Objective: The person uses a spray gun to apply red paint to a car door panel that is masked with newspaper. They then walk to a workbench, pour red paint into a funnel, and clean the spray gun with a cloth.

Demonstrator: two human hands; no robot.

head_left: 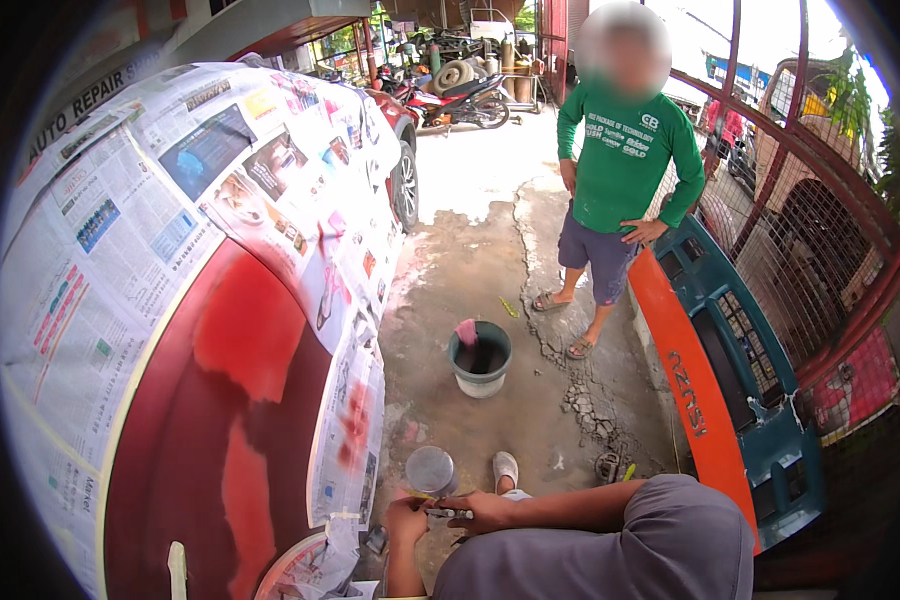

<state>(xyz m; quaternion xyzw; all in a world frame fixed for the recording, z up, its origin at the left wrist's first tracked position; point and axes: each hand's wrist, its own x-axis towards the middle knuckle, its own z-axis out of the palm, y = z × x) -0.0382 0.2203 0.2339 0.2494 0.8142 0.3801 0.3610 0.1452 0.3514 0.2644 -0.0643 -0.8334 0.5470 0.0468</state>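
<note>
Near the lower edge my left hand [406,521] is closed, its fingers meeting those of my right hand [484,509]. A small silver metal tool [452,513] sits in my right hand, its far end reaching my left fingertips. What the left fingers pinch is too small to make out. Just beyond my hands stands a round grey can [431,468]. To the left is a dark red car panel [170,400] with brighter red painted patches [247,335]. Newspaper sheets [120,230], taped along the edges, cover the car around it.
A bucket [482,382] of dark liquid with a pink cloth over its rim stands ahead. A person [625,150] in a green shirt stands beyond it, hands on hips. An orange panel [690,390] and a teal bumper [722,330] lean at the right. A motorcycle [465,100] is parked farther back.
</note>
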